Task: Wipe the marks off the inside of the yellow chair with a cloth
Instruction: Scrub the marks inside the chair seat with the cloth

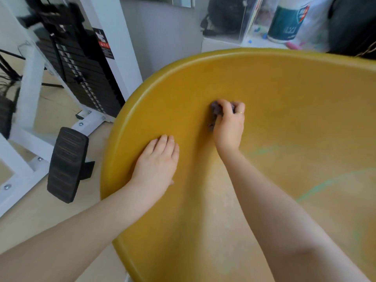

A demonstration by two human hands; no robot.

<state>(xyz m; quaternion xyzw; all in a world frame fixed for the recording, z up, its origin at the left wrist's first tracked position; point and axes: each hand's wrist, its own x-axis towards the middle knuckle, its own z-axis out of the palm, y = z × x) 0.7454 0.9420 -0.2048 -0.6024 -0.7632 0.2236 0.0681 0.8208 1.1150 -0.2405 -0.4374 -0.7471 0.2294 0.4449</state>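
Note:
The yellow chair (284,94) is a large curved shell that fills the right and centre of the view. My right hand (228,124) presses a small dark purple cloth (216,110) against the shell's inner wall; the cloth is bunched under the fingers and mostly hidden. My left hand (156,161) lies flat, fingers together, on the inner wall near the left rim, holding nothing. Faint green marks (317,188) curve across the seat to the right of my right forearm, and another green streak (262,152) lies just above them.
A white-framed weight machine (81,68) with a black weight stack stands on the wooden floor at the left, with a black foot pad (67,163) close to the chair's rim. Behind the chair are a white ledge, a clear box and a teal-and-white canister (286,19).

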